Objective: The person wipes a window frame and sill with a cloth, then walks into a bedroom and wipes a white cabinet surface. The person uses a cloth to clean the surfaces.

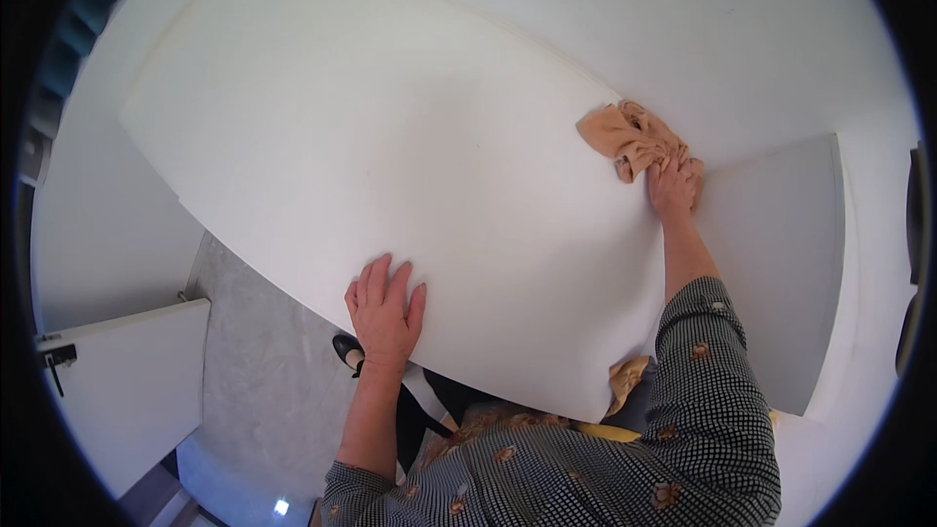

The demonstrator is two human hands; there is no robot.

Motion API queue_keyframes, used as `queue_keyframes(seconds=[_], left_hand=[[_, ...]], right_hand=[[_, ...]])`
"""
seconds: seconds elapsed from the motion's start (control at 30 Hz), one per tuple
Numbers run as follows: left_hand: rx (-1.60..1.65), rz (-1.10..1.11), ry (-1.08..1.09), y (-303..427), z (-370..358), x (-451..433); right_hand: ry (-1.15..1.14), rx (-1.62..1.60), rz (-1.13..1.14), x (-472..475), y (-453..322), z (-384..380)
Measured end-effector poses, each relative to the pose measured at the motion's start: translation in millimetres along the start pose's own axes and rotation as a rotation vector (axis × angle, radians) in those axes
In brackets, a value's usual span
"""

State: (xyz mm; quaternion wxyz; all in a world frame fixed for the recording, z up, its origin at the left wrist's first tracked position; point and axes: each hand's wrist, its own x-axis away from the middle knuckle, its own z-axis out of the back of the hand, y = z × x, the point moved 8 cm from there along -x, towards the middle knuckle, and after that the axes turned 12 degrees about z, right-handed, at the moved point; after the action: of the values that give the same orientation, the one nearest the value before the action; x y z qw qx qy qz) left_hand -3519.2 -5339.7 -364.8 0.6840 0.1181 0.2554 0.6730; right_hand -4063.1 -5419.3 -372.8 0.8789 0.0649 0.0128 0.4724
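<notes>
A large white tabletop (454, 183) spreads out before me, set against a white wall along its far side. My right hand (673, 187) grips a crumpled tan cloth (633, 135) at the right far edge, where the top meets the wall and a side panel. Part of the cloth lies spread on the white surface beyond my fingers. My left hand (386, 311) rests on the top close to its near edge, fingers apart, holding nothing.
A grey-white side panel (768, 271) borders the top at right. At lower left stands a white door (139, 373) with a black handle, above a grey floor (271, 380). A golden-brown cloth (627, 384) hangs near my right sleeve. Teal fabric (88, 22) shows at upper left.
</notes>
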Motion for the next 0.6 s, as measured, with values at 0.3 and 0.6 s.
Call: queue_keyframes(seconds=[0.3, 0.6], left_hand=[[0.016, 0.003, -0.001, 2, 0, 0], [-0.01, -0.042, 0.051, 0, -6, -2]], right_hand=[[0.093, -0.139, 0.051, 9, 0, -13], [0.129, -0.114, 0.318, 194, -74, -16]])
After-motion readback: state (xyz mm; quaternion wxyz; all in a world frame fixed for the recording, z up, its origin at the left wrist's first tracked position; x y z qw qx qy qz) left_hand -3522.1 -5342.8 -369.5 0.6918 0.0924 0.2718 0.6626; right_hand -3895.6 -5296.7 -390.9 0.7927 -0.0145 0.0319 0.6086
